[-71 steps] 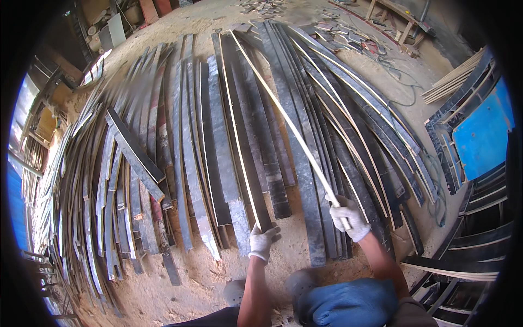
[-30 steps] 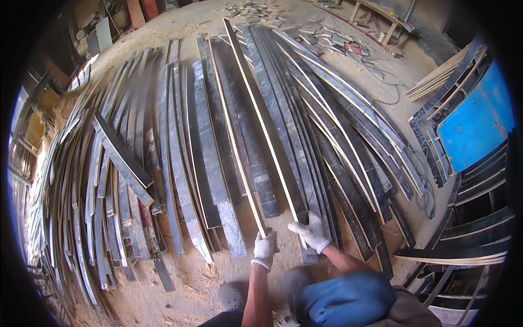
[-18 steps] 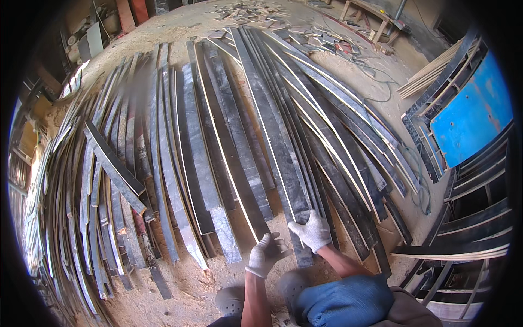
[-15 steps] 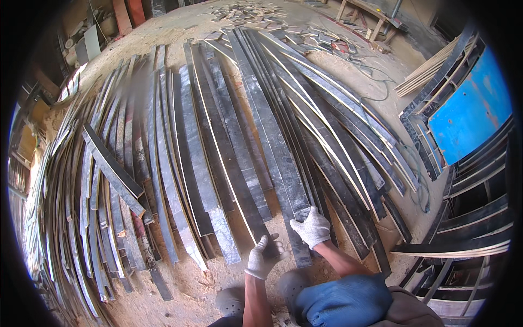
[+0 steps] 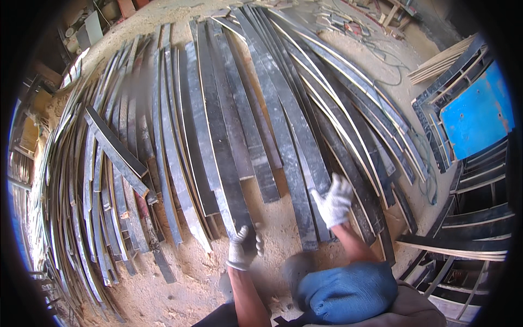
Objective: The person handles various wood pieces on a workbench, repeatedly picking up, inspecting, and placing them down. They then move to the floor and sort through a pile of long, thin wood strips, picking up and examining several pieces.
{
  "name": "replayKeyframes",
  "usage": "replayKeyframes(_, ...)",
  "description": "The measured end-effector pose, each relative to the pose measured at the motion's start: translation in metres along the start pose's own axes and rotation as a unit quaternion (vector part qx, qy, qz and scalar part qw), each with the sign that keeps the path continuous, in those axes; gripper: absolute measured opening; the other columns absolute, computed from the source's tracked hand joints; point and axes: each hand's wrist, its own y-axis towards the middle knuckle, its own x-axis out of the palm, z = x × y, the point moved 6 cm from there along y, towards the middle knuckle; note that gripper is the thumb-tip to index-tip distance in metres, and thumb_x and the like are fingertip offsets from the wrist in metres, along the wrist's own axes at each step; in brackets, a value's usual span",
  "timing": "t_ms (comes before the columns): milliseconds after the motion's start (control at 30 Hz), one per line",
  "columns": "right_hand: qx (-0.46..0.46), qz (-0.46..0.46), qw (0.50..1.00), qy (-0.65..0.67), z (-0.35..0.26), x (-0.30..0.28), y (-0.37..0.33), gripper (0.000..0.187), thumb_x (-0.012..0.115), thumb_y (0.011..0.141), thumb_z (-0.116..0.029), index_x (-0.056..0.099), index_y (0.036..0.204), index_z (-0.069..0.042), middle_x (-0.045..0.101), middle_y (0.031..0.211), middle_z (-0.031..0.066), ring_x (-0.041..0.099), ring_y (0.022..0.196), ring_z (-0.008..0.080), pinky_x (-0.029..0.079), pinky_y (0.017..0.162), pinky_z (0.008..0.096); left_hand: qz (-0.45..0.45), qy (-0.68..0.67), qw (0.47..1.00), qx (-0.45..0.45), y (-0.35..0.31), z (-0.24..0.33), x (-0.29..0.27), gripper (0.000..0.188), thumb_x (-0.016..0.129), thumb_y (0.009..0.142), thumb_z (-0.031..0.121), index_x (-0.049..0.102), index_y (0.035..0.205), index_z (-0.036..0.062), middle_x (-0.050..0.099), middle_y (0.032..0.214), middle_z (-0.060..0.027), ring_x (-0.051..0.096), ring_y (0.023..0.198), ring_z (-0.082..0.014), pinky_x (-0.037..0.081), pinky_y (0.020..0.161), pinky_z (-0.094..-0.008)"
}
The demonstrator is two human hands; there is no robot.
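My left hand (image 5: 243,249), in a white knit glove, is closed around the near end of a long dark wooden strip (image 5: 222,147). Its thumb and fingers lie on opposite sides of that end. My right hand (image 5: 334,203), gloved the same way, has its fingers apart and the thumb stretched to the left. It is over the near part of a dark strip (image 5: 311,147), and whether it touches the wood I cannot tell. Just left of it, another dark strip (image 5: 297,201) lies with its near end by my shoe.
Many long strips (image 5: 81,191) lie fanned out at the left, with a short one (image 5: 117,155) across them. More strips (image 5: 376,125) spread to the right. A blue panel (image 5: 476,111) and dark framed panels (image 5: 476,218) are at the far right. A cable (image 5: 430,180) runs over the dusty floor.
My left hand has moved left, taking the strip's near end over its neighbour. My right hand has spread its fingers, and the strips near it lie farther apart. The view has shifted.
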Motion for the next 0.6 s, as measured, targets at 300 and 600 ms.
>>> replayKeyframes(300, -0.066, -0.455, 0.882, 0.109, -0.149, 0.094, 0.030, 0.130, 0.082, 0.074, -0.056, 0.007, 0.156, 0.012, 0.047, 0.139, 0.0339, 0.054, 0.124, 0.0430, 0.045, 0.106, 0.0469, 0.211, 0.196, 0.956, 0.050, -0.026, 0.040, 0.005, 0.039, 0.059, 0.101, 0.040, 0.066, 0.117, 0.0048, 0.065, 0.077, -0.0040, 0.062, 0.061, -0.0163, 0.055, 0.050, -0.0342)
replayKeyframes(600, 0.171, -0.403, 0.504, 0.745, -0.105, 0.061, 0.061, 0.095, 0.082, 0.070, -0.006, 0.035, 0.153, -0.003, 0.064, 0.097, 0.0101, 0.064, 0.074, 0.0177, 0.056, 0.066, 0.0291, 0.206, 0.162, 0.964, 0.046, -0.018, 0.031, 0.007, 0.039, 0.061, 0.100, 0.040, 0.065, 0.118, 0.0055, 0.065, 0.078, -0.0058, 0.063, 0.062, -0.0179, 0.057, 0.052, -0.0366)
